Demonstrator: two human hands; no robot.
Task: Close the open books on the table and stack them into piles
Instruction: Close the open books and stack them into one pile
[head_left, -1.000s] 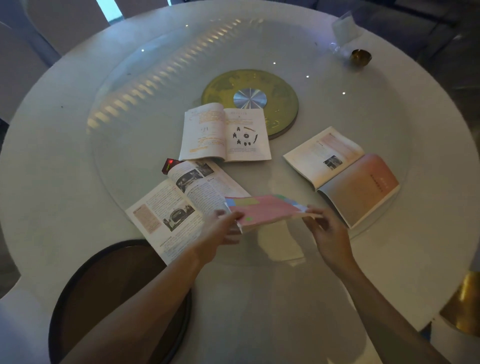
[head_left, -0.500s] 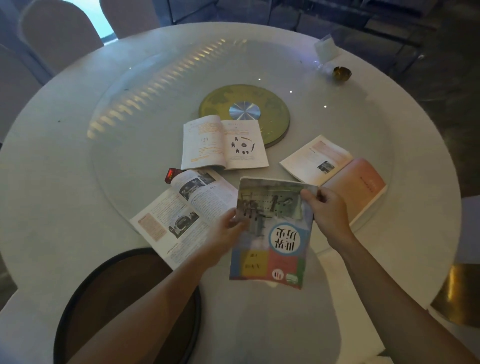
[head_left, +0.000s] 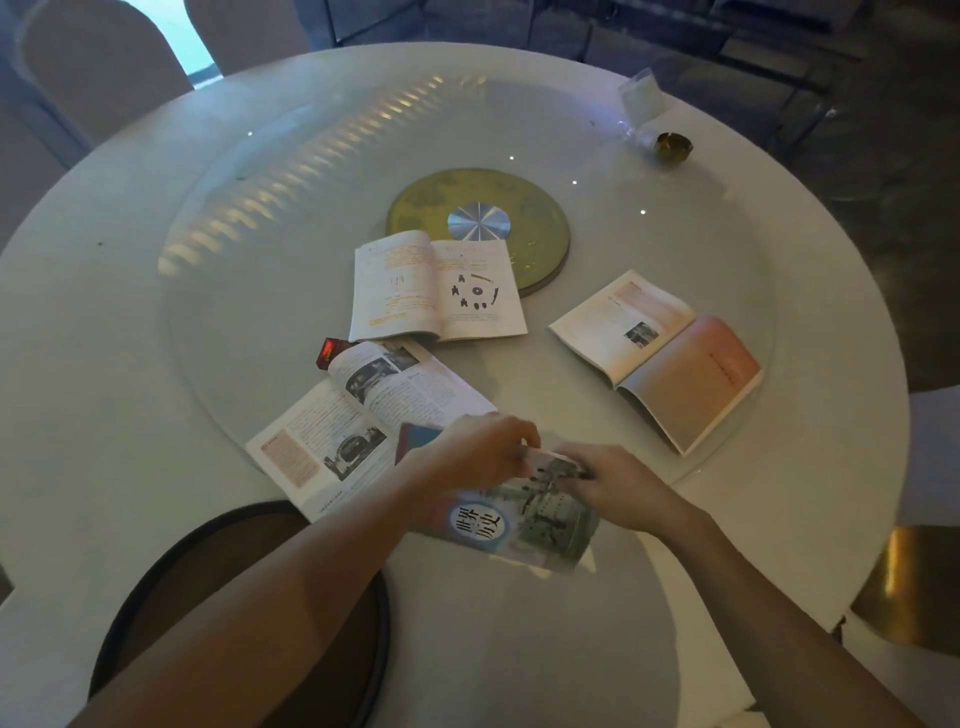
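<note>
A closed book with a colourful cover (head_left: 511, 525) lies flat near the front of the round white table (head_left: 104, 364), its title circle facing up. My left hand (head_left: 470, 452) and my right hand (head_left: 615, 486) both rest on its far edge, fingers curled over it. Three open books remain: one with car photos (head_left: 363, 421) just left of my hands, one with small dark figures (head_left: 436, 286) in the middle, and one with a pink page (head_left: 660, 353) to the right.
A gold disc with a silver hub (head_left: 478, 223) sits at the centre of the glass turntable (head_left: 234, 260). A small red object (head_left: 328, 351) lies by the car-photo book. A gold cup (head_left: 672, 146) and clear wrapper stand far right. A dark round stool (head_left: 218, 571) is below.
The colourful book was held up edge-on, then turned cover-up, and now it has come down flat onto the table under both hands. The view has shifted slightly.
</note>
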